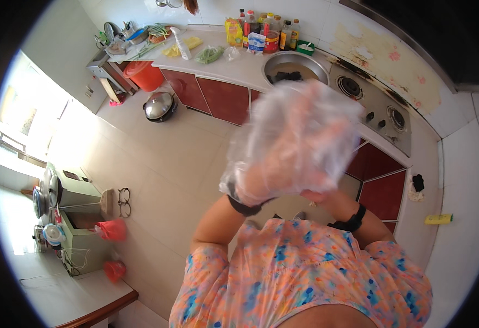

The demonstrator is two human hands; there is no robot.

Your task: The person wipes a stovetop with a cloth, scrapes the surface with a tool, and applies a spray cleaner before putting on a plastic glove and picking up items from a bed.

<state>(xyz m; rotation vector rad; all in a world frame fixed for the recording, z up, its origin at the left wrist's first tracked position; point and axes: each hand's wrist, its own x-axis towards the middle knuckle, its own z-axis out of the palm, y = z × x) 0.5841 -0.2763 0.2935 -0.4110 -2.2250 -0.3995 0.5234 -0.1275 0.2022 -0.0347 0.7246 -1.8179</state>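
Observation:
A clear, crinkled plastic bag or loose plastic glove [260,119] covers my left hand [288,151] down to the dark wristband. Through the film the fingers look spread, though motion blurs them. Just below, my right hand [320,194] meets the lower edge of the plastic. Most of it is hidden behind the film, so its grip does not show. Beyond the plastic, a wide steel basin [323,67] on the counter holds brownish liquid and a dark cloth-like item [283,77].
A cooktop [372,100] lies right of the basin. Sauce bottles [285,35], a spray bottle [181,44] and bagged green vegetables [209,54] stand or lie along the white counter [239,67]. On the floor are a lidded pan [159,106] and an orange bucket [144,76].

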